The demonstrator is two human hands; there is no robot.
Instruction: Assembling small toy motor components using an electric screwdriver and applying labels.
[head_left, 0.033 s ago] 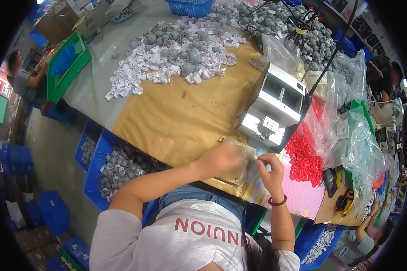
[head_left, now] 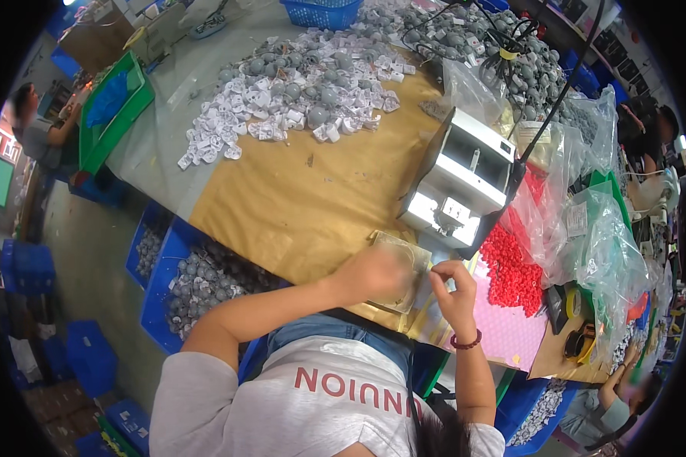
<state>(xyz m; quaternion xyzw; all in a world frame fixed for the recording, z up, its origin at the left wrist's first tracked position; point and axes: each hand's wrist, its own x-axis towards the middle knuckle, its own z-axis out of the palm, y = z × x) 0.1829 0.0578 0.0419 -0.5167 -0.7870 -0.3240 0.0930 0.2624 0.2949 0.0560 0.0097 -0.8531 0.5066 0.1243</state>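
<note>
My left hand (head_left: 375, 273) rests over a flat, pale square plate (head_left: 410, 292) at the table's front edge. Its fingers are blurred, so what they hold does not show. Just right of the plate, my right hand (head_left: 454, 289) is closed, thumb and forefinger pinched together. Anything between those fingertips is too small to make out. Right behind both hands stands a white and grey bench machine (head_left: 465, 179) with a small metal block on its front. A heap of small red parts (head_left: 511, 266) lies to the right of my right hand, beside a pink bubble-wrap sheet (head_left: 511, 335).
A large pile of white and grey small parts (head_left: 297, 91) covers the back of the table. Clear plastic bags (head_left: 602, 228) stand at the right, near tape rolls (head_left: 579, 343). Below the left edge is a blue bin (head_left: 156, 305) of grey parts. Other people sit at both sides.
My right hand has shifted very slightly. Otherwise the two pictures look alike.
</note>
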